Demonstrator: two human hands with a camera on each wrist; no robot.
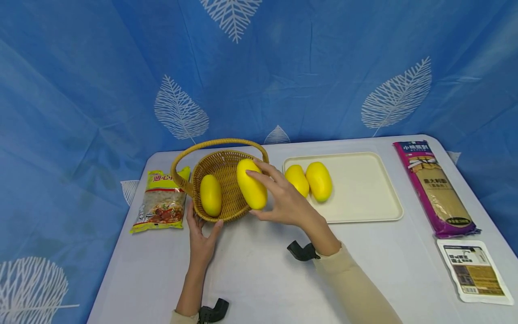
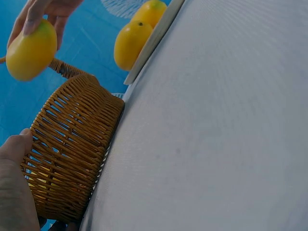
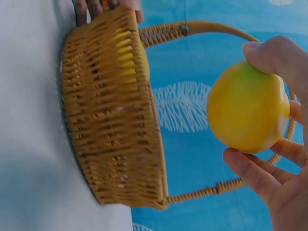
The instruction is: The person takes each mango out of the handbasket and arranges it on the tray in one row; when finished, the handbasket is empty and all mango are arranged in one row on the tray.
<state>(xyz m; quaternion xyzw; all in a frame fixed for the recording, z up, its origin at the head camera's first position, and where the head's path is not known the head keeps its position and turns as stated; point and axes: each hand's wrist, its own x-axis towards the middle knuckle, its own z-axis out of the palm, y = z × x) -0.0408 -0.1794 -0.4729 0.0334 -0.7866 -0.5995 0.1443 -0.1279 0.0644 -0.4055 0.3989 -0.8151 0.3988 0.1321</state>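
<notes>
My right hand (image 1: 283,198) holds a yellow mango (image 1: 252,184) over the right side of a wicker basket (image 1: 230,180). In the right wrist view, thumb and fingers grip the held mango (image 3: 248,107) from opposite sides, above the basket's rim. Another mango (image 1: 211,195) lies inside the basket on the left. My left hand (image 1: 201,238) grips the basket's near-left side, its thumb at the rim in the left wrist view and its other fingers partly hidden. Two more mangoes, one leaning (image 1: 297,179) beside the other (image 1: 319,181), lie on the left end of a cream tray (image 1: 360,189).
The basket's arched handle (image 1: 220,141) stands up at the back. A yellow-topped food bag (image 1: 162,200) lies left of the basket. Along the right table edge are a purple pasta pack (image 1: 437,189) and a white pouch (image 1: 474,271). A blue leaf-patterned cloth (image 1: 307,72) hangs behind the table.
</notes>
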